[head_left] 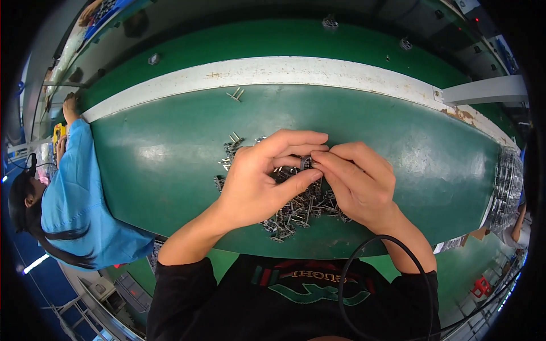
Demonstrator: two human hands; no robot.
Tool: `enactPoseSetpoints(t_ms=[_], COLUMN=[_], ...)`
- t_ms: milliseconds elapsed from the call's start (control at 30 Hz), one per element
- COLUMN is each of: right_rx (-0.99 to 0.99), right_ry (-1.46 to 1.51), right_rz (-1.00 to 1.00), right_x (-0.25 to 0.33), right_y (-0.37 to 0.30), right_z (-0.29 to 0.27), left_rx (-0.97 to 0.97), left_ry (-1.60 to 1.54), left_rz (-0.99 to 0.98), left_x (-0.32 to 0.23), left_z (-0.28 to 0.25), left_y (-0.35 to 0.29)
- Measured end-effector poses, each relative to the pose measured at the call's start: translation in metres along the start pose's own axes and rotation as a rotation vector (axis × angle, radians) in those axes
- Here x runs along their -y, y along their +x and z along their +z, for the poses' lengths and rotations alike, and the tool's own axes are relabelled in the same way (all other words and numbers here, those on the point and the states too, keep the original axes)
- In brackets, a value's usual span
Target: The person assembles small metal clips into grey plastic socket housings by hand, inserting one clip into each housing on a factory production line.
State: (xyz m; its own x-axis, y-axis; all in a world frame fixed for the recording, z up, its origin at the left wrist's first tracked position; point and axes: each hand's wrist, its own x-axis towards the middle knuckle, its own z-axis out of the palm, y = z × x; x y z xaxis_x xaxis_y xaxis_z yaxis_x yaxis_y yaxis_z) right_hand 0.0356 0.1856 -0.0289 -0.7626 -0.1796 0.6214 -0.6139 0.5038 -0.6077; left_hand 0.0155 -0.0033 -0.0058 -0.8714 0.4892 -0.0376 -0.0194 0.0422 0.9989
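Observation:
Above a heap of small dark parts with thin metal pins (301,211), both hands meet. My left hand (250,184) is curled, its thumb and fingers closed about a small dark part (306,162). From the other side, my right hand (365,183) pinches at the same part with thumb and fingertips. Fingers cover most of the part, so its full shape does not show. More pinned parts (230,149) lie left of my left hand, and several loose metal pins (235,95) rest farther back on the green table (153,170).
A white rail (273,71) runs along the table's far side, with a green conveyor belt (244,42) beyond it carrying a few small parts. Stacked clear trays (508,182) stand at the right end. A person in a blue top (77,199) works at left. A black cable (344,278) loops by my right forearm.

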Motion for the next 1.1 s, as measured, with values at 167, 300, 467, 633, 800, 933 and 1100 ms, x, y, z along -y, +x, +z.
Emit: enactPoseSetpoints(t_ms=[167,300,467,633,800,933,1100], right_rx=[0.180,0.215,0.447,0.552,0.472,0.554,0.404], right_ry=[0.139,0.116,-0.029,-0.164,-0.461,-0.516,-0.272], right_rz=[0.163,0.146,-0.033,-0.243,-0.655,-0.628,-0.206], right_x=[-0.001,-0.014,-0.012,-0.008,-0.027,-0.046,-0.050], right_y=[0.004,0.006,0.024,0.066,0.108,0.104,0.079], right_z=[-0.005,-0.013,-0.006,0.031,0.077,0.087,0.045], left_rx=[-0.138,-0.397,-0.611,-0.598,-0.807,-0.752,-0.716], left_ry=[-0.006,0.365,0.699,0.638,1.339,1.205,1.061], left_rz=[-0.036,0.142,0.147,0.038,0.086,-0.177,-0.011], left_x=[-0.010,0.006,0.036,0.049,0.045,0.054,0.039], left_z=[-0.024,-0.077,-0.153,-0.194,-0.204,-0.219,-0.197], left_y=[0.011,0.058,0.128,0.138,0.113,0.100,0.097])
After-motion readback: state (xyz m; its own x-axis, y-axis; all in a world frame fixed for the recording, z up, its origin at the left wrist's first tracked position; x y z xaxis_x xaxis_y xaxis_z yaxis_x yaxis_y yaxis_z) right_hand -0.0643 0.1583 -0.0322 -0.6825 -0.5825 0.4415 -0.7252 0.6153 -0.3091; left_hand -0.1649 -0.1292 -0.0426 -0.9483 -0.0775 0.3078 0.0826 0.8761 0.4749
